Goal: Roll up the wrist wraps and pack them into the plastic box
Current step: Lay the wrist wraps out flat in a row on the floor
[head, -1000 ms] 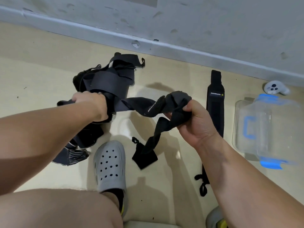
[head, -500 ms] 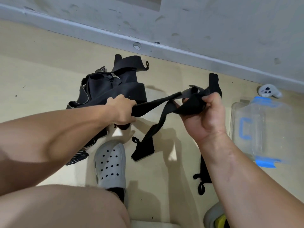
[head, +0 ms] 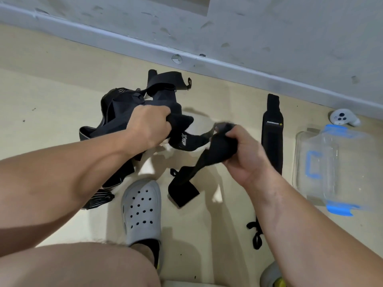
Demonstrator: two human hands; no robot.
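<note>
Both hands grip one black wrist wrap [head: 187, 141] that we hold above the floor: our left hand [head: 149, 127] is clenched on one bunched end, our right hand [head: 240, 150] is clenched on the other, and the middle sags between them with white lettering showing. From the right fist a tail of the wrap hangs down, its wide flat end [head: 182, 192] reaching the floor or close above it, we cannot tell which.

Behind the left hand lies a tangled pile of black wraps [head: 132, 104]. To the right of the held wrap another wrap [head: 272, 129] lies stretched out flat, and further right sits the clear plastic box [head: 331, 168] with blue clips, well apart from our hands. Beyond the box, near the grey baseboard [head: 228, 67], rests a white controller [head: 343, 118].

Below the held wrap we see our grey clog [head: 143, 210] on the beige floor [head: 41, 96], which is bare to the left of the pile.
</note>
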